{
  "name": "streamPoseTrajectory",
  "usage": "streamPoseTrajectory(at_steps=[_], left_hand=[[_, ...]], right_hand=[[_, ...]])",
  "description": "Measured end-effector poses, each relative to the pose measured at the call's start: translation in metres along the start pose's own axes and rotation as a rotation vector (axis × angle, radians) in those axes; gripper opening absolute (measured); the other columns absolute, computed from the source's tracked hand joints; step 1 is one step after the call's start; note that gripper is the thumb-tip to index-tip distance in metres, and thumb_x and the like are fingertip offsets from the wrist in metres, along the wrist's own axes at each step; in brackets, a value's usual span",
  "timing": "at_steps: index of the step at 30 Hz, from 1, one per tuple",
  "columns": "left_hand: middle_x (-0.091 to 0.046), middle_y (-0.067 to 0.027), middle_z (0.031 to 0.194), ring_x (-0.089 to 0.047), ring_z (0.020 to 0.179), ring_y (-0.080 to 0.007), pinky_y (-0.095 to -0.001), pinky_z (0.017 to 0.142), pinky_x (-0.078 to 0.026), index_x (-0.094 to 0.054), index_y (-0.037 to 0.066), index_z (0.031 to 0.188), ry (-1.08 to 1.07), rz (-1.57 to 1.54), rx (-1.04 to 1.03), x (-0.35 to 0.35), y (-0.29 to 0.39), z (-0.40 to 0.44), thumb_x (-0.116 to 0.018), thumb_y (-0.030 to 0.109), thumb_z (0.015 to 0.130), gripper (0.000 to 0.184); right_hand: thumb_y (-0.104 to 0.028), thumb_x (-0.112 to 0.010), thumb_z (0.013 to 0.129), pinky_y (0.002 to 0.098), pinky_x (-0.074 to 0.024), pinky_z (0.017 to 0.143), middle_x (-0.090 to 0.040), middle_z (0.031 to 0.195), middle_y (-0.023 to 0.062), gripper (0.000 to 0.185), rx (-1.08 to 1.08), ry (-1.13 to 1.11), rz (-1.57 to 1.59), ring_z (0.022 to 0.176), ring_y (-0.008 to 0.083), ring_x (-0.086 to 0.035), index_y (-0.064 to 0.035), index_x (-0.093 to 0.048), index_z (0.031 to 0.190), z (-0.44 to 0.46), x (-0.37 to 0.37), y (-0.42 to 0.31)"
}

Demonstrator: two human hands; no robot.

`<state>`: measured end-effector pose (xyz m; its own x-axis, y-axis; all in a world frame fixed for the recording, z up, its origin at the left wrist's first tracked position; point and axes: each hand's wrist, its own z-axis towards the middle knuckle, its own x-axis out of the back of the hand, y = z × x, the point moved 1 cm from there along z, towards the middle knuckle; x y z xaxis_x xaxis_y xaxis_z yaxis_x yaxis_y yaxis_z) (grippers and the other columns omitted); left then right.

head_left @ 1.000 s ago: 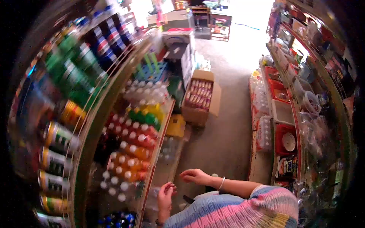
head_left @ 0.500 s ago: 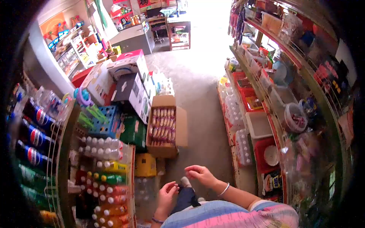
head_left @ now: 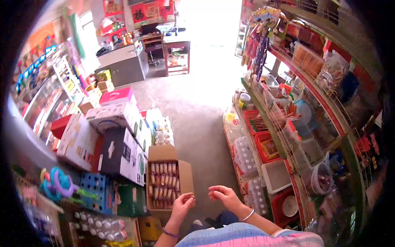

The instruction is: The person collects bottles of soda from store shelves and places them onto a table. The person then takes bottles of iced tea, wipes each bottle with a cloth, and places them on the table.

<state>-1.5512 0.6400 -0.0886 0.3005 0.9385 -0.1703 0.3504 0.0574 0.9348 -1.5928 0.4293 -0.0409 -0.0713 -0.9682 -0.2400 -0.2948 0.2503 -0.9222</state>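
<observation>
My left hand [head_left: 183, 205] is raised in front of my body, its fingers loosely bent and nothing visible in them. Just beyond it stands an open cardboard box [head_left: 186, 178] with rows of small purple-and-cream packages [head_left: 165, 181]. To the right, above the floor, my right hand [head_left: 224, 196] points inward with slightly curled fingers, and I see nothing in it. A gap separates the two hands, and neither appears to touch any goods. A pale bracelet [head_left: 249, 214] circles my right wrist.
Concrete floor [head_left: 197, 119] runs between the shelves to a bright doorway [head_left: 212, 24]. Stacked cartons [head_left: 119, 154] and bottles [head_left: 96, 226] line the left. On the right are shrink-wrapped bottle packs [head_left: 245, 156], red trays [head_left: 267, 146] and a tall shelf [head_left: 296, 173]. Ahead stands a grey counter [head_left: 121, 66].
My view has moved forward along the aisle; the cardboard box is now nearer my hands. My left hand has risen, and the gap between both hands remains.
</observation>
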Motion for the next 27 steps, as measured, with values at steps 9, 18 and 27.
streamPoseTrajectory(at_steps=[9,18,27], left_hand=[[-0.063,-0.0115,0.105,-0.062,0.094,-0.0177,-0.0307,0.082,-0.051,-0.054,-0.004,0.117,-0.071,0.082,0.063,-0.074,0.043,0.185,-0.057,0.015,0.091,0.032],[-0.063,-0.0122,0.105,-0.062,0.093,-0.0184,-0.0311,0.084,-0.051,-0.053,-0.004,0.118,-0.031,0.036,0.032,-0.115,0.127,0.339,-0.056,0.012,0.091,0.031],[-0.063,-0.0098,0.098,-0.062,0.086,-0.0152,-0.0257,0.073,-0.051,-0.057,-0.003,0.112,0.224,-0.092,0.123,-0.024,0.121,0.505,-0.058,0.008,0.089,0.026]], right_hand=[[-0.009,-0.051,0.093,0.0246,-0.0496,0.073,-0.064,0.095,0.0061,0.023,0.06,0.031,0.235,0.082,0.0115,-0.06,0.0011,-0.058,0.112,0.163,0.112,-0.052],[-0.008,-0.049,0.093,0.0262,-0.0505,0.077,-0.064,0.094,0.0069,0.022,0.137,0.02,0.243,0.084,0.0125,-0.061,0.0013,-0.059,0.111,0.33,0.18,-0.153],[-0.01,-0.05,0.094,0.0257,-0.0499,0.077,-0.062,0.096,0.0059,0.024,-0.063,-0.131,0.171,0.086,0.0118,-0.059,0.0023,-0.058,0.113,0.519,0.165,-0.168]])
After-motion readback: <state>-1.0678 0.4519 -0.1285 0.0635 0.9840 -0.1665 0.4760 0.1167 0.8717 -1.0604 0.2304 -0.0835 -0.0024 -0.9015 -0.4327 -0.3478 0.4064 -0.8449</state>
